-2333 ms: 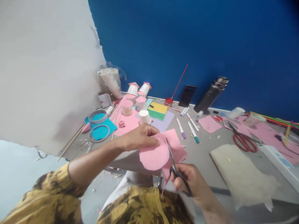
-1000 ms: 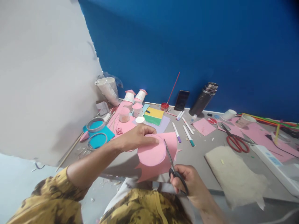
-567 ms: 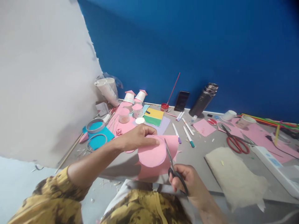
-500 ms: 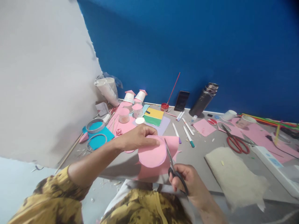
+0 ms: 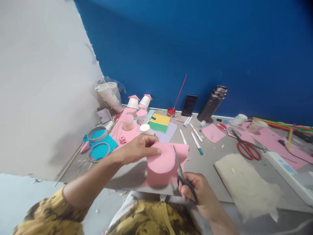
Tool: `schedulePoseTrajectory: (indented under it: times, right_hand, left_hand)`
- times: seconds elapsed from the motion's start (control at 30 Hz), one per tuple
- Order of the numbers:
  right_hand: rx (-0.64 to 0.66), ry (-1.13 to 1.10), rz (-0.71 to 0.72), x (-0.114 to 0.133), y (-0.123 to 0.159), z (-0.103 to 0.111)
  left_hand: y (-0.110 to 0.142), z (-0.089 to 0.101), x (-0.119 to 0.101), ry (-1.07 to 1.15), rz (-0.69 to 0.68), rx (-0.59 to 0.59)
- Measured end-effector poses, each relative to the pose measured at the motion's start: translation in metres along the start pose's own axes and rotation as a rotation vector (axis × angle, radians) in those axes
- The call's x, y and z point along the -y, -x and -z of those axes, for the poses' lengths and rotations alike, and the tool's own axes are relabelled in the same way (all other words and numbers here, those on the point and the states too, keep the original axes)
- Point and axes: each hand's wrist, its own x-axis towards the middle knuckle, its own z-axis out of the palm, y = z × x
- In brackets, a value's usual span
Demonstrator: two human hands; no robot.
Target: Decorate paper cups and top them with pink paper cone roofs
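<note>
Between thumb and fingers, my left hand [image 5: 140,147] pinches a sheet of pink paper [image 5: 161,160] by its upper left. The sheet's near side is rounded along a faint purple outline, and a squarer flap [image 5: 181,150] still extends on its right. Black-handled scissors [image 5: 181,173] are in my right hand [image 5: 197,189], fingers through the loops. Their blades point up and away, lying along the right of the rounded outline. Whether the blades are parted is hard to see. Below the sheet, another pink piece [image 5: 156,179] lies by the table's front edge.
Decorated paper cups [image 5: 142,117] with pink tops stand at the back left, near tape rings [image 5: 98,151] on blue paper. Markers [image 5: 197,143], a phone [image 5: 189,105] and a dark flask [image 5: 212,103] are behind my hands. Red-handled scissors [image 5: 246,148] and a cream cloth-like piece [image 5: 246,186] lie right.
The pink scrap that hung beneath the sheet at first now lies apart on the table. My left hand has shifted slightly left on the paper; the scissors stay along the outline.
</note>
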Motion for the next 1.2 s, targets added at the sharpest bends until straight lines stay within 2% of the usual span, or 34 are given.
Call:
schedulePoseTrajectory:
  times: [0.67, 0.93, 1.2]
  right_hand:
    - [-0.005, 0.000, -0.015, -0.006, 0.002, 0.002]
    - [0.024, 0.039, 0.030, 0.002, 0.003, 0.001]
    - [0.003, 0.020, 0.002, -0.001, 0.000, 0.003]
  left_hand:
    - [-0.004, -0.005, -0.012, 0.004, -0.013, -0.032]
    - [-0.005, -0.004, -0.012, -0.021, 0.009, 0.020]
    - [-0.008, 0.000, -0.012, -0.041, 0.018, 0.049]
